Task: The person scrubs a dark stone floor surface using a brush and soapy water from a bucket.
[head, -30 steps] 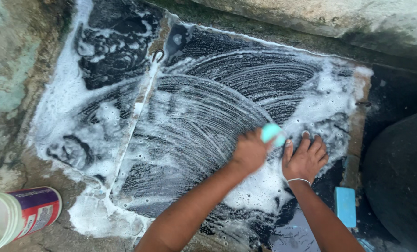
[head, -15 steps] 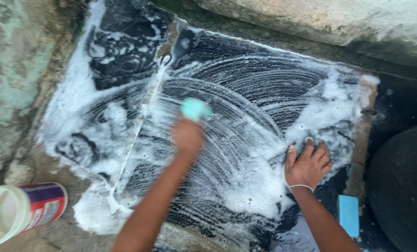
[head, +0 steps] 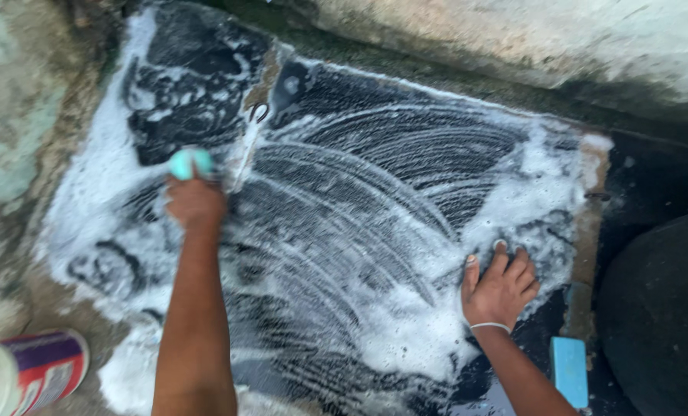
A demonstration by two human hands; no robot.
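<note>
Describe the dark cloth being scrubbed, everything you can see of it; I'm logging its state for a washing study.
The cloth is black and lies spread flat on rough, stained concrete. White foam covers most of it, combed into long curved streaks, thickest along the left and right edges. A pale seam or strip runs down its left part, with a small metal hook near the top. The left hand presses a teal brush onto it at upper left; the right hand lies flat on its lower right.

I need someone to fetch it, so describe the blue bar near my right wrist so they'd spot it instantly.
Start at the soapy black mat on the ground. Just off its lower right corner, beside the right hand, lies a light blue rectangular bar: the only flat-edged, foam-free blue thing there.
</note>
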